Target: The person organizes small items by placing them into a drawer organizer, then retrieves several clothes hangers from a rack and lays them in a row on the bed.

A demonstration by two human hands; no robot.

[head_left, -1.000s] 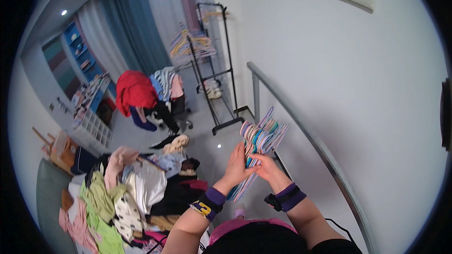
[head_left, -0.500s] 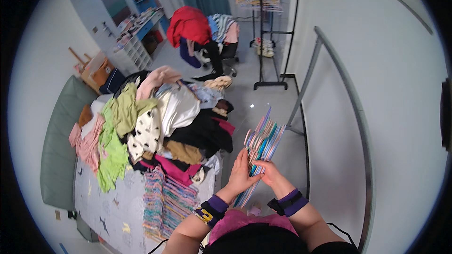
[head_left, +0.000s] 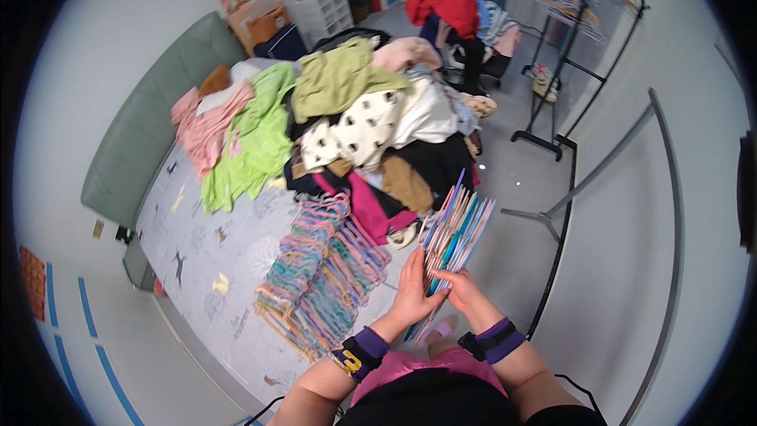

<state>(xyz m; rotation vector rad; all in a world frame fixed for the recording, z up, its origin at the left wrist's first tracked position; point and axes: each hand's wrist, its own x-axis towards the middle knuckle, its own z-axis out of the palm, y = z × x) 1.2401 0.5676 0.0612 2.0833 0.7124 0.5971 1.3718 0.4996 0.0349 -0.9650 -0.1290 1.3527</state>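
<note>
A thick bundle of pastel clothes hangers [head_left: 459, 229] is held upright between both hands in front of my body. My left hand [head_left: 412, 288] presses along its left side with the fingers pointing up. My right hand [head_left: 464, 292] closes round the other side, its thumb laid across the front near the left thumb. To the left, on the bed [head_left: 213, 284], lies a long spread of many more coloured hangers [head_left: 315, 284] in packed rows. Purple wristbands with black straps circle both wrists.
Piled clothes [head_left: 355, 122] cover the bed's far side. Behind stands a chair draped with a red garment [head_left: 443, 4]. A black clothes rack [head_left: 583, 63] with hangers stands at the far right. A grey metal frame [head_left: 676, 213] leans along the right wall, its foot on the floor.
My view has turned left, so the bed and its hangers now sit nearer the middle. Both hands still hold the bundle, with little change in grip.
</note>
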